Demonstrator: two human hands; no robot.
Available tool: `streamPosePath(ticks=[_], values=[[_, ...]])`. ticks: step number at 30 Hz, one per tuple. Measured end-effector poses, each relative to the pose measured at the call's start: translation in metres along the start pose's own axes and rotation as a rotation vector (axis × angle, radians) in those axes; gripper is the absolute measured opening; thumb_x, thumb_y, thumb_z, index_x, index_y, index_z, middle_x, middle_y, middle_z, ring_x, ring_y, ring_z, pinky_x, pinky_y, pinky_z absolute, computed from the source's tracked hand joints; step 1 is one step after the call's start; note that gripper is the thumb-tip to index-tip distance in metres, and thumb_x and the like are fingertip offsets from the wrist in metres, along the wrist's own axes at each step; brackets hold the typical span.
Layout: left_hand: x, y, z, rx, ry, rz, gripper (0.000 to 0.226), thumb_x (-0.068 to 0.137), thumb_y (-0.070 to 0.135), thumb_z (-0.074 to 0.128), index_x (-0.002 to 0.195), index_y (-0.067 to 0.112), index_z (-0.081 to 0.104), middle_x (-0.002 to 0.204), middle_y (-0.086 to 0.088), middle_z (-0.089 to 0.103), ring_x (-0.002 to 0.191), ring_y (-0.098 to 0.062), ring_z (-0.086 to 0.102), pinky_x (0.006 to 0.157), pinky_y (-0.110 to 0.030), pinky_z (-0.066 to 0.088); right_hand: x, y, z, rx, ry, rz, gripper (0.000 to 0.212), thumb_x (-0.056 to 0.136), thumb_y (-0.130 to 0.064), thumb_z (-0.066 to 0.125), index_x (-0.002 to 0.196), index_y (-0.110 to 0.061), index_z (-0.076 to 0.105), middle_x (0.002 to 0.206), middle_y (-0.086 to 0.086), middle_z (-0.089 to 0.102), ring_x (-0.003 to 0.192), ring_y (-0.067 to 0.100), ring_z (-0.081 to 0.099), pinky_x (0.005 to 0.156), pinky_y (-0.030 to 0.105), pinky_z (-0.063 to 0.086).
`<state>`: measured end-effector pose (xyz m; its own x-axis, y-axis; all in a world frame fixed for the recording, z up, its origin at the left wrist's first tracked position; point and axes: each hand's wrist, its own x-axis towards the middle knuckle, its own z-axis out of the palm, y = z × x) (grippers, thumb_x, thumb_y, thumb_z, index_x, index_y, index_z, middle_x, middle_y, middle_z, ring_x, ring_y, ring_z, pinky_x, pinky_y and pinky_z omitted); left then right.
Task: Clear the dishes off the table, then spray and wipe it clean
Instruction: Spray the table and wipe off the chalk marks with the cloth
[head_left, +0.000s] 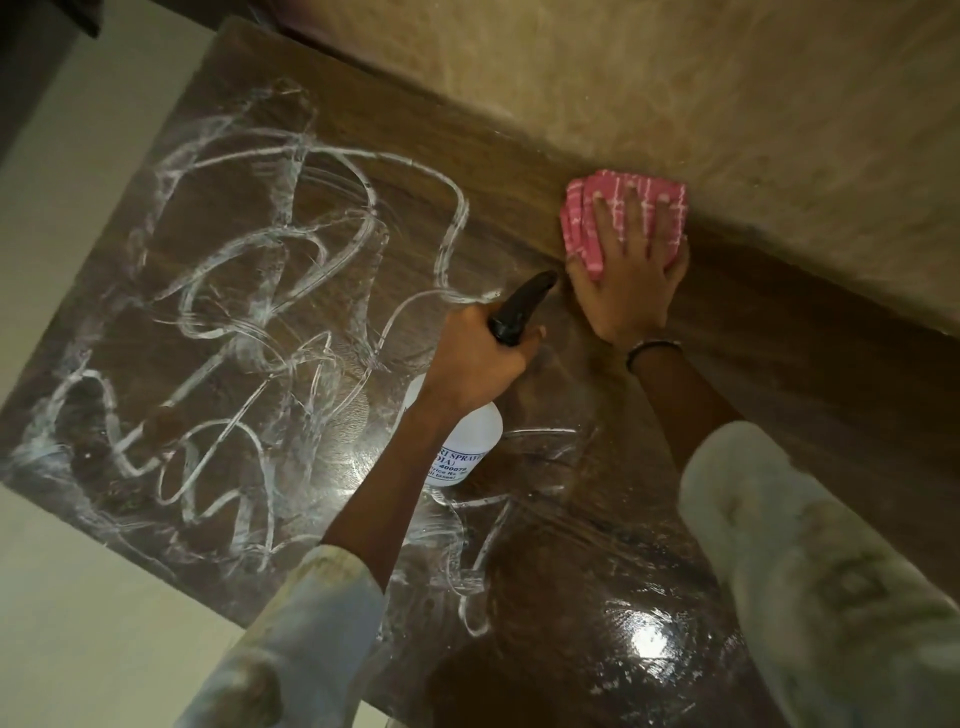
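Head view: right hand (626, 280) spread flat, pressing soft folded pink cloth (621, 218) on wet, likely slick surface (270, 364) at 1 o'clock; left hand (480, 358) grips light spray bottle (460, 441) by neck, centre.

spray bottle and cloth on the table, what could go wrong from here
The right hand presses the pink cloth at the far edge by the wall, so the white foam streaks across the table may dry before it reaches them. The left hand holds the spray bottle over the wet top, where it could slip.
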<state>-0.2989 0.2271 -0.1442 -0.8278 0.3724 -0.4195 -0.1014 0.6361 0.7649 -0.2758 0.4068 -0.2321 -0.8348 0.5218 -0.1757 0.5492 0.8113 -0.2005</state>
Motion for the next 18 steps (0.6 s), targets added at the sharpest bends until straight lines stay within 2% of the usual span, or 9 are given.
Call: streamPosePath(ticks=[2,4,7,10,15,18], values=[[-0.001,0.0,-0.001,-0.004,-0.014,0.003,0.015,0.079,0.022,0.072,0.08,0.009,0.066,0.06,-0.001,0.058,0.058,-0.016,0.058,0.051,-0.012,0.042,-0.003,-0.016,0.002,-0.011,-0.018,-0.077,0.074,0.083,-0.061,0.022,0.151,-0.033,0.012,0.161,0.005,0.009,0.147,0.036,0.003,0.112,0.063,0.004],[-0.002,0.002,-0.002,-0.018,-0.023,-0.003,0.012,0.079,0.019,0.072,0.074,0.012,0.062,0.056,0.002,0.055,0.053,-0.012,0.054,0.047,-0.01,0.038,-0.016,-0.025,0.006,-0.051,-0.034,-0.195,0.075,0.081,-0.058,0.018,0.151,-0.032,0.015,0.16,0.004,0.011,0.147,0.034,0.006,0.112,0.062,0.006],[-0.002,0.001,-0.005,-0.042,-0.028,-0.016,0.015,0.078,0.016,0.072,0.067,0.015,0.061,0.058,-0.006,0.058,0.054,-0.018,0.055,0.052,-0.025,0.044,-0.047,-0.02,0.01,-0.07,-0.049,-0.361,0.069,0.086,-0.058,0.023,0.147,-0.026,0.031,0.158,0.005,0.021,0.147,0.032,0.012,0.112,0.059,0.011],[-0.001,0.002,-0.009,-0.064,-0.042,-0.034,0.026,0.08,0.019,0.072,0.061,0.025,0.055,0.052,0.002,0.054,0.045,-0.011,0.052,0.051,-0.029,0.046,-0.074,0.015,0.01,-0.138,-0.032,-0.455,0.065,0.09,-0.061,0.032,0.146,-0.028,0.032,0.155,0.006,0.03,0.145,0.032,0.019,0.113,0.058,0.019],[-0.004,0.002,-0.015,-0.08,-0.057,-0.046,0.027,0.082,0.023,0.07,0.061,0.025,0.053,0.05,0.0,0.052,0.031,-0.003,0.048,0.041,-0.019,0.043,-0.066,0.071,-0.007,-0.193,-0.022,-0.335,0.071,0.088,-0.065,0.026,0.149,-0.029,0.024,0.158,0.006,0.02,0.146,0.031,0.011,0.115,0.055,0.016],[-0.004,-0.003,-0.017,-0.095,-0.055,-0.044,0.023,0.081,0.025,0.071,0.065,0.018,0.056,0.051,-0.002,0.053,0.031,-0.003,0.048,0.044,-0.025,0.044,-0.037,0.058,-0.008,-0.17,-0.01,-0.208,0.072,0.085,-0.063,0.026,0.15,-0.032,0.019,0.159,0.006,0.018,0.146,0.036,0.01,0.113,0.059,0.016]])
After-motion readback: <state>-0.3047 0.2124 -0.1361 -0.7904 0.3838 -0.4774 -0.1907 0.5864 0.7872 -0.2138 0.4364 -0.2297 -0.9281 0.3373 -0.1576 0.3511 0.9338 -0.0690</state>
